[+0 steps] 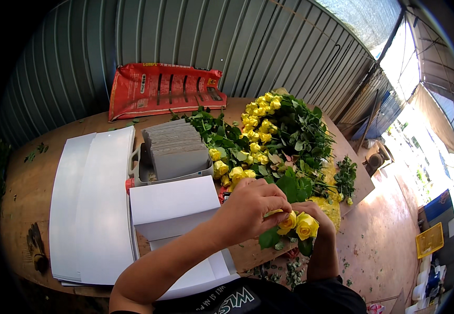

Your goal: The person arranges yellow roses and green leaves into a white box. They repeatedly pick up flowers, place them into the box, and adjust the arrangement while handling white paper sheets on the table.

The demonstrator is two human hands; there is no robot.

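My right hand [321,213] is closed around yellow roses [307,226]; two blooms face me, with green leaves hanging below. My left hand [253,206] reaches across from the left, its thumb and fingers pinched together at the edge of the left bloom. Whether a petal sits in that pinch is partly hidden by the fingers. Just beyond both hands, a large green leaf [294,186] stands up. A heap of yellow roses [261,123] with dark green foliage lies on the wooden table [88,121] behind them.
White cardboard sheets [92,204] lie stacked at left, beside a folded white box [174,201]. Grey cardboard pieces [177,146] stand in a cut-open plastic jug [146,170]. A red sack [167,91] leans on the corrugated wall; a dark glove [37,248] lies far left. Leaves litter the floor.
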